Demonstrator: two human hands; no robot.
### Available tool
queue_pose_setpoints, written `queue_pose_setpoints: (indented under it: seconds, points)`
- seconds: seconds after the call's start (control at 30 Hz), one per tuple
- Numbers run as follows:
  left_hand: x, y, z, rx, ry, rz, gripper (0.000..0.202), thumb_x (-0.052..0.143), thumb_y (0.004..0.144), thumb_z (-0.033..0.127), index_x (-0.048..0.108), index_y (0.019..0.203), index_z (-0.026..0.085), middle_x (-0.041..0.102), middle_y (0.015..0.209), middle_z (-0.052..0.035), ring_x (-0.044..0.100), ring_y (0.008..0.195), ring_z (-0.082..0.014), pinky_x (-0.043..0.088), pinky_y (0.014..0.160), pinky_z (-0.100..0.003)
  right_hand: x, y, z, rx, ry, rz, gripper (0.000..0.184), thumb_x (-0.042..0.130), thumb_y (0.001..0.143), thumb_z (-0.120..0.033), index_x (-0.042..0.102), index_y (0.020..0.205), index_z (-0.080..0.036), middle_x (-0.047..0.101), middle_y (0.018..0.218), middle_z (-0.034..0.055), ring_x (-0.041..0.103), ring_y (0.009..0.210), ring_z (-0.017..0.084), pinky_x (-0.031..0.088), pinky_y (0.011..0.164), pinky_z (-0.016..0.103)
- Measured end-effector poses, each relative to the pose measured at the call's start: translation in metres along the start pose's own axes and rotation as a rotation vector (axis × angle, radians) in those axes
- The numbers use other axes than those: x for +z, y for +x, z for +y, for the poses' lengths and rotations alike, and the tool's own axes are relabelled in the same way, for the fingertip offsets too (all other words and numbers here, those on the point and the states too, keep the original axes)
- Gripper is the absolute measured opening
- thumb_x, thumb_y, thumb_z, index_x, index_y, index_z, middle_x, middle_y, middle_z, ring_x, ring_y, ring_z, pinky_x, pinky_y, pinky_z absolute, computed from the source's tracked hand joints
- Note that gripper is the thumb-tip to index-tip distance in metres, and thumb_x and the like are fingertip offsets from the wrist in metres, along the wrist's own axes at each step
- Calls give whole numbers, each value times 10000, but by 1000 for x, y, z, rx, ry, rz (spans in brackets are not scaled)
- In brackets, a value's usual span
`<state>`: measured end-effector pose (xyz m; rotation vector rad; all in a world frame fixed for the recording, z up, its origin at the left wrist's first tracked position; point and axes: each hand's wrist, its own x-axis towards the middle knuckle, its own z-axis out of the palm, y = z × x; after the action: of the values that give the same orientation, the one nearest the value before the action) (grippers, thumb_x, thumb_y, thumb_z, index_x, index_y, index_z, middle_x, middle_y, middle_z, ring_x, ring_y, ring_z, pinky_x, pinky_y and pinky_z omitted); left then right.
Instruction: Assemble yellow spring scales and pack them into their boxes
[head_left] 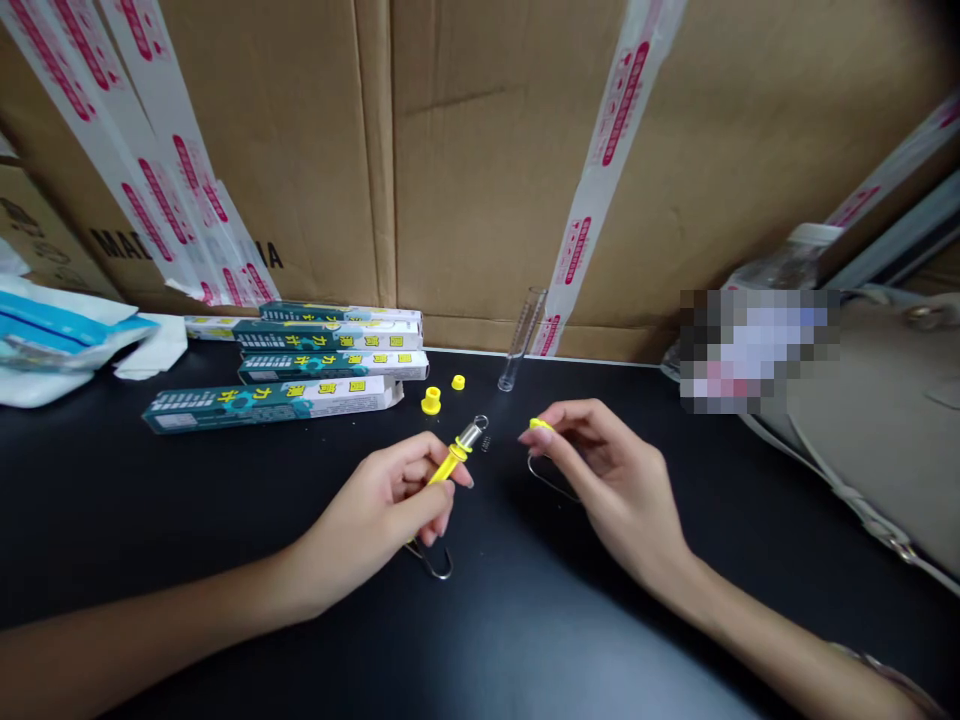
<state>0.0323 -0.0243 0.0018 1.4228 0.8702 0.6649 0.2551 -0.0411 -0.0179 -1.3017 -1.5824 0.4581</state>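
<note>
Everything here is placed from the tiny metal spring (486, 443) lying on the black tabletop (480, 620) between the hands. Far to the left of the spring, a white and blue plastic packet (52, 340) sits at the back of the table. Closer, a stack of green and white boxes (270, 405) lies up and to its left, with two yellow caps (430, 400) nearer still.

Just left of the spring, the left hand (382, 510) has its fingers pressed together around a yellow tube (450, 463). The tube's metal end points toward the spring, and a wire hook (448, 565) shows below the hand.

Beyond the spring, a clear glass tube (523, 340) stands tilted against a cardboard wall (480, 180).

Just right of the spring, the right hand (615, 480) pinches a small yellow piece (540, 424) between thumb and forefinger. A thin wire loop (551, 486) curves beneath those fingers. Well to the right sits a beige bag (862, 420).
</note>
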Motion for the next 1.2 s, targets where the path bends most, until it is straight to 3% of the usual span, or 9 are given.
queue_pose_setpoints:
  seconds: [0.1, 0.17, 0.27, 0.37, 0.6, 0.8, 1.0, 1.2]
  points:
    - [1, -3, -1, 63, 153, 69, 134, 563, 856, 289, 580, 815, 163, 458, 587, 74, 394, 534, -73, 297, 518, -205, 10, -14, -14, 2, 181, -94, 95, 599, 965, -325, 595, 994, -234, 692, 785, -18, 636, 639, 112, 497, 585, 211]
    - [1, -5, -4, 86, 228, 128, 140, 558, 870, 299, 586, 820, 171, 440, 586, 79, 360, 531, -74, 270, 515, -214, 14, -20, -21, -14, 203, -128, 67, 599, 968, -296, 606, 994, -235, 675, 763, -28, 634, 646, 101, 486, 588, 192]
    - [-1, -8, -6, 87, 265, 178, 178, 584, 882, 346, 605, 967, 191, 422, 589, 89, 327, 532, -81, 258, 512, -217, 14, -23, -24, -42, 206, -142, 51, 596, 971, -276, 610, 1002, -238, 654, 788, -31, 632, 678, 93, 484, 625, 185]
    - [-2, -9, -6, 129, 284, 170, 261, 582, 913, 420, 615, 1083, 225, 490, 669, 71, 377, 595, -92, 297, 549, -212, 12, -22, -23, -49, 173, -131, 42, 580, 980, -272, 600, 1010, -250, 605, 771, -43, 572, 649, 87, 452, 601, 188]
    - [2, -9, -1, 213, 376, 173, 223, 531, 974, 432, 668, 1015, 261, 642, 827, 59, 512, 697, -86, 368, 622, -184, 11, -23, -22, -23, 126, -164, 59, 510, 1017, -300, 557, 1046, -278, 530, 757, -55, 460, 603, 93, 373, 541, 216]
    - [5, -15, 0, 276, 554, 134, 234, 465, 1005, 356, 624, 1154, 269, 498, 582, 102, 449, 505, -67, 341, 525, -183, 11, -28, -27, -17, 139, -217, 83, 450, 1040, -306, 529, 1065, -296, 474, 705, -67, 400, 560, 102, 343, 510, 232]
    - [6, -20, -1, 375, 600, 72, 208, 392, 1028, 284, 574, 1124, 257, 550, 711, 85, 518, 599, -67, 396, 605, -173, 11, -31, -29, -26, 146, -247, 108, 481, 1023, -263, 529, 1111, -304, 582, 836, -33, 516, 657, 108, 405, 559, 224]
    - [6, -22, -3, 327, 612, 73, 175, 439, 1018, 314, 508, 1177, 294, 500, 646, 114, 450, 500, -60, 336, 509, -186, 12, -30, -28, -26, 169, -249, 176, 491, 1014, -237, 518, 1173, -308, 599, 832, -35, 560, 668, 104, 461, 592, 204]
